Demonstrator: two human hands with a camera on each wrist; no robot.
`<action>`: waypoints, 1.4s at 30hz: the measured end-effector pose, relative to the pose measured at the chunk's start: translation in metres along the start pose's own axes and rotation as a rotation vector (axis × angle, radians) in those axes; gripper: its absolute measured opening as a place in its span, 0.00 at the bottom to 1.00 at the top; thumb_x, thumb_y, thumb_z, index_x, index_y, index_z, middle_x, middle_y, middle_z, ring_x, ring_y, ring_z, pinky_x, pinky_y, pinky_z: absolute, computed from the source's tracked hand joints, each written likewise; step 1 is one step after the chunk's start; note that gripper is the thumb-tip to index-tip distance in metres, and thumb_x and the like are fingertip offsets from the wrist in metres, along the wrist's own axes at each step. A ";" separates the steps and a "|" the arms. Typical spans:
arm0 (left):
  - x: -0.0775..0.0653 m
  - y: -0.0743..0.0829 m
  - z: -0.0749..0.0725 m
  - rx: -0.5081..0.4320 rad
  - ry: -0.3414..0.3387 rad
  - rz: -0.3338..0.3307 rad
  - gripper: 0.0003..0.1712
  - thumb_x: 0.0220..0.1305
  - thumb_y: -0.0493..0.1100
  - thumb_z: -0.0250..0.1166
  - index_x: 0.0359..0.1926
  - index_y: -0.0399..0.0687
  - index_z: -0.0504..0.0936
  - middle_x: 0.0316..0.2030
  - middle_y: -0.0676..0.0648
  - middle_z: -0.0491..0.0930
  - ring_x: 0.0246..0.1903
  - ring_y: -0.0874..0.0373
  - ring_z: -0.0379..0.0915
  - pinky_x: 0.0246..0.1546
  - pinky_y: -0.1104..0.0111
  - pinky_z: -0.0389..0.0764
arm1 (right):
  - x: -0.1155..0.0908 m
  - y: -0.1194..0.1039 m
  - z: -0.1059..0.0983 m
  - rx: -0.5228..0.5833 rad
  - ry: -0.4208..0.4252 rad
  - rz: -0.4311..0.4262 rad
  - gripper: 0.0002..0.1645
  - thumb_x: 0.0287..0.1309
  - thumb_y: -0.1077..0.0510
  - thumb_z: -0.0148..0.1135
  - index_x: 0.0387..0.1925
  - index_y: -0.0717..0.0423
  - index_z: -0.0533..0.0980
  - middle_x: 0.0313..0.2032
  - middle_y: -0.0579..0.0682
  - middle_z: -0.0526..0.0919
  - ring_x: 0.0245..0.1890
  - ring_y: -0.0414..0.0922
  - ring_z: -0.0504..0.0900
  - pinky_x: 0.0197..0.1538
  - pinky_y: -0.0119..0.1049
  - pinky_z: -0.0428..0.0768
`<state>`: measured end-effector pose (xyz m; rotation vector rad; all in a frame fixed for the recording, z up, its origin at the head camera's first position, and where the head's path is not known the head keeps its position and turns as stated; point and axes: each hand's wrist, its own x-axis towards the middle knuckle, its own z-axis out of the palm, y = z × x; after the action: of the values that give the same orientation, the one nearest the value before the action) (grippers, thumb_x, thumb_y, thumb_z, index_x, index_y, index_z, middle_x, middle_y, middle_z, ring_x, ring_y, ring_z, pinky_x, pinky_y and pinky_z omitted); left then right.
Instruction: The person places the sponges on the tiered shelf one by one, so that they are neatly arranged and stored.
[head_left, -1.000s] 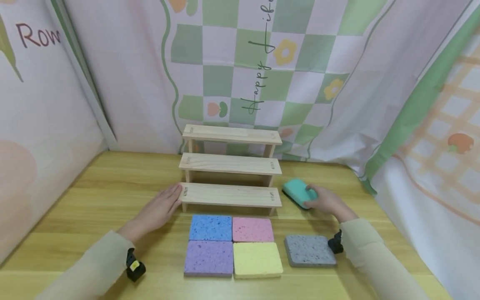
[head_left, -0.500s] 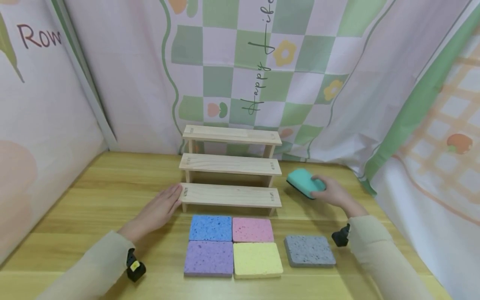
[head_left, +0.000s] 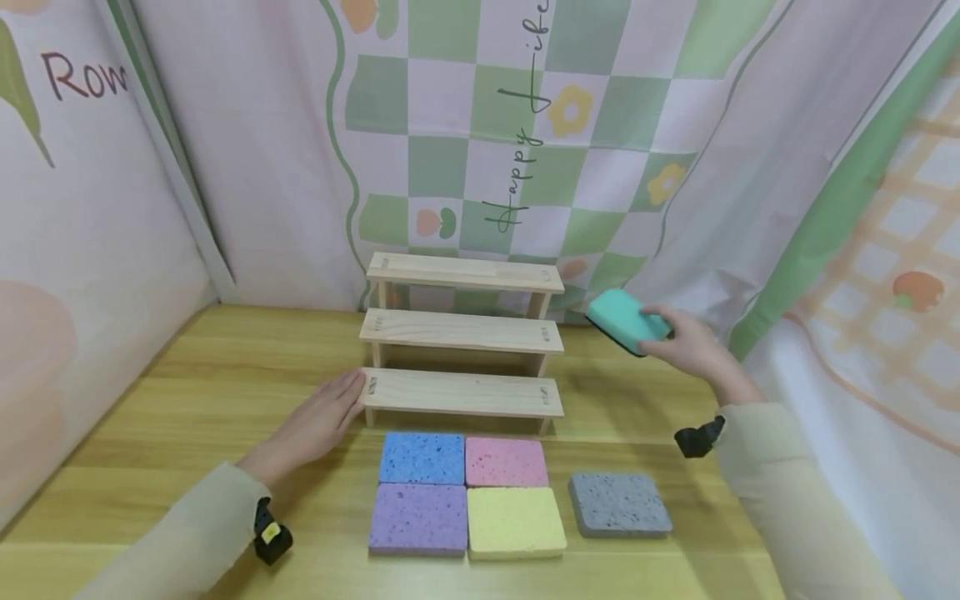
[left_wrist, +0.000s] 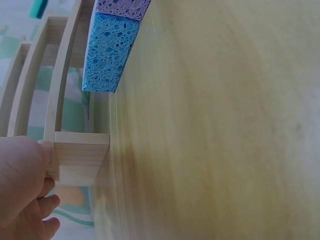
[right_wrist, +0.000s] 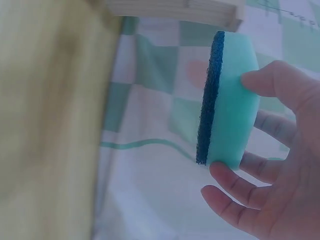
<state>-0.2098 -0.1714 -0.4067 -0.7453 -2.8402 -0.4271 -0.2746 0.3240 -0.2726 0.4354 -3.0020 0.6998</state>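
My right hand pinches a turquoise sponge with a dark blue scouring layer, raised above the table to the right of a three-step wooden rack. In the right wrist view, thumb and fingers grip the sponge from its smooth turquoise side, the scouring layer facing away from the palm. My left hand touches the left end of the rack's lowest step, fingers extended. Up close in the left wrist view, my left hand lies against the end of that step beside the rack's leg.
In front of the rack lie blue, pink, purple and yellow sponges in a two-by-two block. A grey sponge lies apart to their right. A patterned curtain hangs behind the rack; fabric also flanks both sides.
My right hand has lifted the turquoise sponge off the table and moved it up, back and slightly right. The left hand stays at the rack's end.
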 end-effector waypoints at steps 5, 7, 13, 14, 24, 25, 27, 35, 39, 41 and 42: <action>0.000 0.001 -0.001 0.003 -0.005 0.000 0.28 0.72 0.42 0.46 0.65 0.26 0.54 0.64 0.31 0.55 0.63 0.37 0.51 0.62 0.48 0.54 | 0.009 -0.014 -0.015 0.012 0.016 -0.018 0.38 0.60 0.51 0.58 0.64 0.67 0.57 0.58 0.74 0.60 0.49 0.66 0.68 0.46 0.59 0.71; -0.001 0.001 -0.001 0.002 -0.007 0.000 0.28 0.72 0.41 0.46 0.65 0.26 0.55 0.64 0.31 0.55 0.63 0.37 0.51 0.62 0.48 0.54 | 0.014 -0.022 -0.020 0.009 0.024 -0.026 0.38 0.60 0.52 0.58 0.64 0.67 0.57 0.58 0.74 0.61 0.48 0.66 0.69 0.45 0.59 0.71; 0.000 0.000 0.000 0.007 -0.009 -0.002 0.28 0.72 0.42 0.45 0.65 0.26 0.54 0.64 0.31 0.54 0.63 0.38 0.51 0.62 0.48 0.53 | 0.027 -0.047 -0.031 -0.012 0.056 -0.061 0.36 0.60 0.54 0.58 0.64 0.64 0.59 0.60 0.71 0.59 0.51 0.65 0.67 0.47 0.60 0.69; -0.001 0.000 0.000 0.008 -0.008 -0.003 0.28 0.72 0.42 0.45 0.65 0.26 0.54 0.64 0.31 0.54 0.63 0.38 0.51 0.62 0.48 0.53 | 0.029 -0.052 -0.032 -0.015 0.058 -0.062 0.35 0.59 0.53 0.58 0.64 0.63 0.59 0.61 0.70 0.59 0.52 0.65 0.67 0.48 0.60 0.69; -0.001 0.000 0.000 0.026 -0.005 -0.001 0.29 0.72 0.42 0.46 0.65 0.26 0.55 0.64 0.31 0.55 0.63 0.38 0.52 0.62 0.48 0.54 | 0.052 -0.091 -0.033 -0.019 0.043 -0.135 0.34 0.58 0.57 0.58 0.65 0.60 0.60 0.62 0.67 0.60 0.56 0.63 0.63 0.52 0.60 0.66; -0.001 0.000 0.000 0.024 -0.006 -0.003 0.29 0.72 0.42 0.46 0.65 0.26 0.55 0.64 0.31 0.56 0.63 0.38 0.52 0.62 0.48 0.54 | 0.054 -0.093 -0.032 -0.019 0.045 -0.146 0.34 0.58 0.57 0.58 0.65 0.60 0.60 0.62 0.67 0.60 0.56 0.62 0.64 0.52 0.59 0.66; -0.001 0.000 -0.001 0.022 -0.006 -0.006 0.28 0.72 0.42 0.46 0.65 0.26 0.56 0.64 0.31 0.56 0.63 0.38 0.52 0.62 0.48 0.54 | 0.060 -0.098 -0.029 -0.022 0.049 -0.173 0.34 0.57 0.58 0.59 0.64 0.60 0.61 0.62 0.65 0.61 0.55 0.62 0.64 0.52 0.58 0.66; -0.001 0.001 -0.001 0.027 -0.004 0.002 0.28 0.72 0.42 0.46 0.64 0.25 0.56 0.64 0.31 0.56 0.63 0.38 0.52 0.62 0.49 0.54 | 0.081 -0.116 -0.014 0.012 0.040 -0.226 0.33 0.55 0.60 0.58 0.63 0.59 0.63 0.63 0.62 0.60 0.57 0.58 0.63 0.53 0.55 0.67; -0.001 0.001 0.000 0.029 -0.006 0.005 0.28 0.72 0.42 0.46 0.64 0.25 0.57 0.64 0.31 0.56 0.63 0.38 0.52 0.62 0.49 0.55 | 0.089 -0.127 -0.006 0.029 0.036 -0.247 0.33 0.55 0.60 0.59 0.63 0.58 0.64 0.62 0.61 0.62 0.56 0.56 0.65 0.53 0.53 0.68; 0.000 0.000 0.000 0.033 -0.006 0.005 0.28 0.71 0.42 0.46 0.64 0.25 0.57 0.64 0.31 0.56 0.63 0.38 0.52 0.62 0.49 0.55 | 0.092 -0.132 -0.003 0.033 0.039 -0.272 0.33 0.54 0.61 0.59 0.63 0.58 0.64 0.62 0.60 0.63 0.56 0.56 0.65 0.54 0.52 0.68; 0.000 0.000 0.000 0.036 -0.004 0.004 0.28 0.71 0.42 0.46 0.64 0.25 0.57 0.64 0.31 0.56 0.63 0.38 0.52 0.62 0.49 0.55 | 0.093 -0.135 -0.001 0.038 0.040 -0.278 0.33 0.54 0.61 0.60 0.63 0.58 0.64 0.62 0.60 0.63 0.57 0.56 0.65 0.54 0.52 0.68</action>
<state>-0.2096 -0.1716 -0.4072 -0.7459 -2.8418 -0.3736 -0.3272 0.1838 -0.2052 0.8096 -2.8145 0.7311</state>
